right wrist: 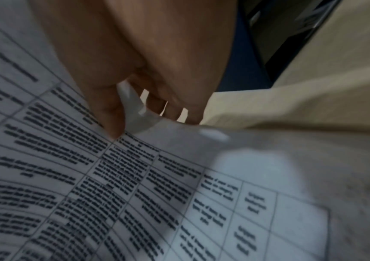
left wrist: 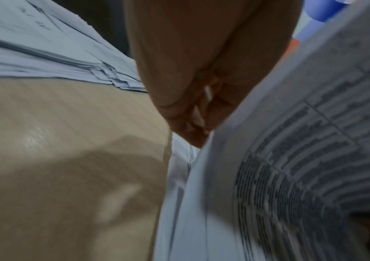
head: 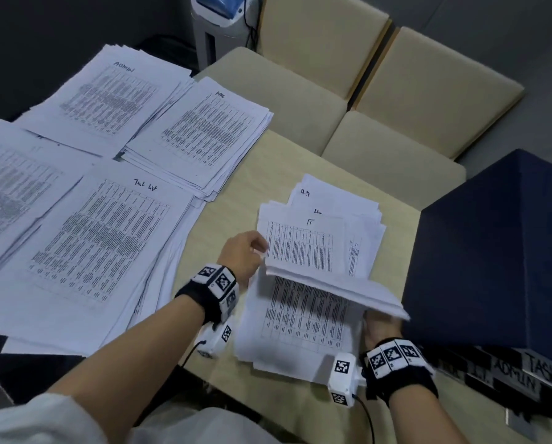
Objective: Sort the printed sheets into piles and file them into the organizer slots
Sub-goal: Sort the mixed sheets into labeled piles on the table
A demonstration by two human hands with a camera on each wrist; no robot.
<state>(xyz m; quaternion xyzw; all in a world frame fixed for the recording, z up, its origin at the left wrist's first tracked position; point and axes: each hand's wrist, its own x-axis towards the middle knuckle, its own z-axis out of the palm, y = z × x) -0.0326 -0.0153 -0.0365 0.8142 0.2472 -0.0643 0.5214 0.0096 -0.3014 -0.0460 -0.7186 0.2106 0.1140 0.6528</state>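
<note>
A loose bundle of printed sheets (head: pixel 303 248) is lifted off the beige table (head: pixel 223 203), tilted up toward me. My left hand (head: pixel 257 251) grips its left edge with curled fingers (left wrist: pixel 186 121). My right hand (head: pixel 378 322) sits under its near right corner, and a curled sheet edge (right wrist: pixel 135 109) is pinched between thumb and fingers. More printed sheets (head: pixel 300 318) lie flat beneath. The dark blue organizer (head: pixel 492 251) stands at the right, with handwritten slot labels (head: pixel 524 373) low on its front.
Sorted piles cover the left of the table: one marked ADMIN (head: pixel 108 94), one marked HR (head: pixel 204 133), a task list pile (head: pixel 92 235) and another (head: pixel 8 187) at the far left. Cream chairs (head: pixel 396 91) stand beyond the table.
</note>
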